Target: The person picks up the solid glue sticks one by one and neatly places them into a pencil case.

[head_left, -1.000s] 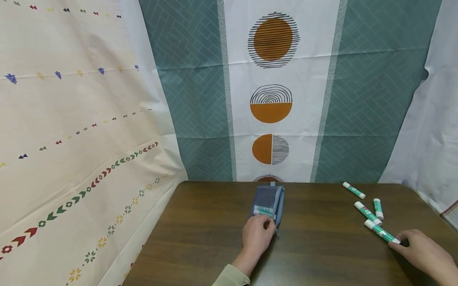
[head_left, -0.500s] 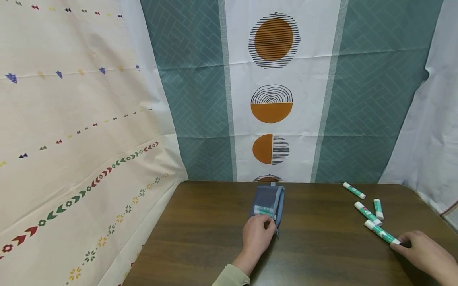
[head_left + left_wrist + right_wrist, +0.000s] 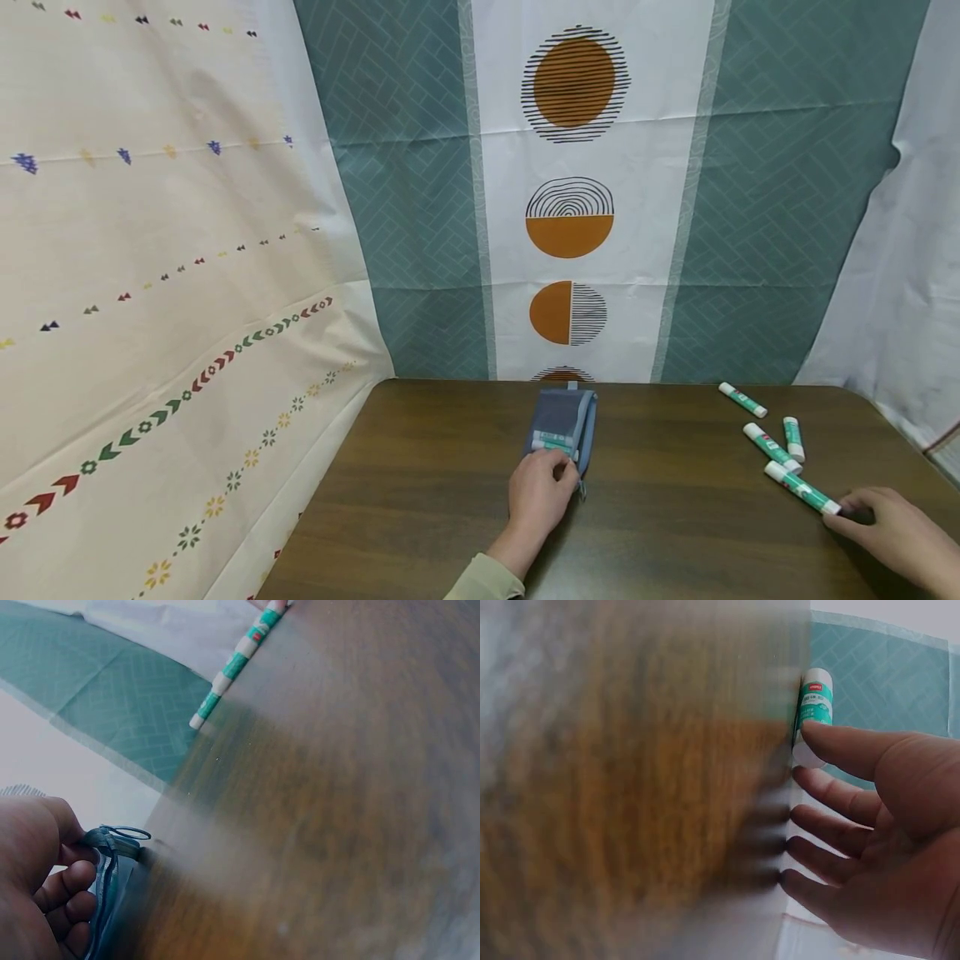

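Note:
My left hand (image 3: 538,490) pinches the near end of a small blue-grey zip pouch (image 3: 561,410), by its zipper. Green-and-white glue sticks (image 3: 553,438) show through the pouch's mesh front. In the left wrist view, thumb and index finger hold the pouch's corner beside a zipper pull ring (image 3: 126,832). At the right, my right hand (image 3: 888,529) lies on the table with fingers loosely spread, its thumb and fingertips right at the near end of a glue stick (image 3: 802,488). The right wrist view shows the thumb tip overlapping that stick (image 3: 816,705).
Beyond the nearest stick lie another long glue stick (image 3: 772,447), a short one (image 3: 792,439) and one toward the back edge (image 3: 742,400). The brown wooden table (image 3: 675,500) ends at a hanging patterned curtain (image 3: 577,250); cream cloth (image 3: 187,292) hangs at the left.
My right hand has slid slightly right and toward me, away from the nearest glue stick's end. The left hand and pouch have stayed in place.

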`<state>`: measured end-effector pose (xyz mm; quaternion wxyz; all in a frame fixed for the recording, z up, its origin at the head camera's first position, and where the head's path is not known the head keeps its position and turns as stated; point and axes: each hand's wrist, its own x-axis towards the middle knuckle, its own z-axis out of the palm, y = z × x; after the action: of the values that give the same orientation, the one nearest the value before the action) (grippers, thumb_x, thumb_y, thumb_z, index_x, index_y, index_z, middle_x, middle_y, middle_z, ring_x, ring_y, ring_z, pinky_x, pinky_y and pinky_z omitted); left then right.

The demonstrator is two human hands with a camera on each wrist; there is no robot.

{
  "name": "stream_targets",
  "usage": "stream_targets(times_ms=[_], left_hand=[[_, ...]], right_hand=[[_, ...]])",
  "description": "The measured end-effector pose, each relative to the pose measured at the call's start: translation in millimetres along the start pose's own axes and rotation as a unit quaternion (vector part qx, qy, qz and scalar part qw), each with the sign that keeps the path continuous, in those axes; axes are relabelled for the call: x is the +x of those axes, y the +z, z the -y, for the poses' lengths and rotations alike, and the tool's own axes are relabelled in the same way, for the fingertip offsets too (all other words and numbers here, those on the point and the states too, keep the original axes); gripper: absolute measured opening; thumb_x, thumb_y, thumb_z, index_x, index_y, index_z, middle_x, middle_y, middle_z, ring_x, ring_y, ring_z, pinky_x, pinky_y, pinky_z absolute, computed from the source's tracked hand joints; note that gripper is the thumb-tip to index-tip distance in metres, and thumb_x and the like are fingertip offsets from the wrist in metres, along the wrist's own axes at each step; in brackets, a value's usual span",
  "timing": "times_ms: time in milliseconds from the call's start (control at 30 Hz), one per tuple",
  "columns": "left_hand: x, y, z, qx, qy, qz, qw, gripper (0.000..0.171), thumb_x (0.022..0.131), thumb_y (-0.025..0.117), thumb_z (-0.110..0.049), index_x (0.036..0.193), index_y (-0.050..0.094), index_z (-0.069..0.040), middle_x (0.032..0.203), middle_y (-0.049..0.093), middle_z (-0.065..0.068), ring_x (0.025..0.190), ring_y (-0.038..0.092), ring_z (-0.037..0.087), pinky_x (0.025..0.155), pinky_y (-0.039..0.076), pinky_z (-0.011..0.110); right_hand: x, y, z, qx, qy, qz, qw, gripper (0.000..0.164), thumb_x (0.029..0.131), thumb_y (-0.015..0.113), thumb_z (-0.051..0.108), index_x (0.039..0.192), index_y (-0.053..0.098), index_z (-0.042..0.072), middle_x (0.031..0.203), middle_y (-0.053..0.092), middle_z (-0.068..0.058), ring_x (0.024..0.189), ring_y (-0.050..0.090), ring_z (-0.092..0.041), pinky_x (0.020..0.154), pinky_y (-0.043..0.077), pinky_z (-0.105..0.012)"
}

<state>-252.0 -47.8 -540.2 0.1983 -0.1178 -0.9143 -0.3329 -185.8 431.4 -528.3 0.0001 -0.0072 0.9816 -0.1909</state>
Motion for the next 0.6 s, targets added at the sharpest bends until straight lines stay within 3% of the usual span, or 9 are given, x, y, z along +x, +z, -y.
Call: stream_targets(times_ms=[67, 133, 300, 600], left_hand=[[0.3, 0.1, 0.1, 0.001, -0.001, 0.001, 1.0000, 0.016, 0.096, 0.078, -0.023, 0.080, 0.076, -0.028, 0.079, 0.061, -0.017, 0.076, 0.060, 0.007, 0.069, 0.050, 0.032], [0.3, 0.6, 0.4, 0.003, 0.000, -0.002, 1.0000, 0.016, 0.095, 0.078, -0.023, 0.080, 0.076, -0.029, 0.079, 0.062, -0.017, 0.076, 0.060, 0.007, 0.069, 0.050, 0.032], [-0.7, 1.3, 0.8, 0.001, 0.007, -0.009, 0.9999, 0.019, 0.095, 0.077, -0.021, 0.078, 0.075, -0.029, 0.077, 0.060, -0.018, 0.074, 0.058, 0.006, 0.067, 0.048, 0.031], [-0.7, 0.4, 0.0, -0.001, 0.007, -0.008, 0.9999, 0.021, 0.096, 0.077, -0.021, 0.077, 0.074, -0.031, 0.076, 0.059, -0.019, 0.073, 0.057, 0.005, 0.066, 0.048, 0.031]], right_hand=[[0.5, 0.5, -1.9, 0.010, -0.004, 0.001, 1.000, 0.023, 0.096, 0.085, 0.022, 0.090, 0.073, 0.003, 0.095, 0.067, -0.007, 0.086, 0.060, -0.026, 0.075, 0.054, -0.055], [0.2, 1.0, -3.5, 0.019, -0.006, 0.002, 1.000, 0.024, 0.097, 0.084, 0.022, 0.092, 0.073, 0.001, 0.098, 0.068, -0.014, 0.089, 0.064, -0.034, 0.078, 0.054, -0.057], [-1.1, 3.2, -6.9, 0.031, -0.005, -0.009, 0.999, 0.026, 0.098, 0.083, 0.021, 0.095, 0.072, -0.003, 0.110, 0.065, -0.038, 0.106, 0.060, -0.066, 0.086, 0.050, -0.072], [-1.5, 5.0, -7.1, 0.030, 0.001, -0.017, 0.999, 0.027, 0.097, 0.084, 0.022, 0.093, 0.072, -0.002, 0.106, 0.066, -0.032, 0.103, 0.062, -0.061, 0.084, 0.051, -0.069]])
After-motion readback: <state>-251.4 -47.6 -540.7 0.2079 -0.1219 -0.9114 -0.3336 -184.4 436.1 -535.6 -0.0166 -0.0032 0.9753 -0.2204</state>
